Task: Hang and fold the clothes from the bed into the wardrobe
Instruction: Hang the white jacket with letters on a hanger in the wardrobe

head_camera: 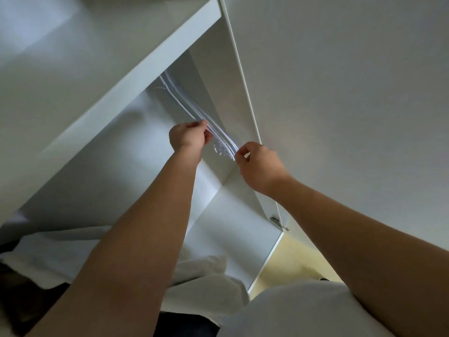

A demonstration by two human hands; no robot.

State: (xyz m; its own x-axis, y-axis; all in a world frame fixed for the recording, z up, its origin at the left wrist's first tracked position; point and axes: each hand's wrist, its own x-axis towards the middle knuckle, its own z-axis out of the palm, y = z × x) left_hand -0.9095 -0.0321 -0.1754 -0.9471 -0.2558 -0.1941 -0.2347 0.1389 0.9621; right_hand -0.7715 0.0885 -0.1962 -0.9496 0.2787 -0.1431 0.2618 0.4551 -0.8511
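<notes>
Both of my arms reach up into the open white wardrobe [136, 76]. A bunch of white plastic hangers [192, 105] hangs close together inside, near the right side wall. My left hand [188, 138] pinches the lower arm of one hanger between thumb and fingers. At the hangers' near ends, my right hand [258, 166] has its fingertips closed on the tip of a hanger. White folded cloth [60, 254] lies low in the wardrobe beneath my left forearm. The rail that carries the hangers is hidden.
The open wardrobe door [340, 105] fills the right of the view, with a metal hinge [277, 221] at its lower edge. A yellowish floor [289, 261] shows below the door. My white shirt [291, 312] is at the bottom.
</notes>
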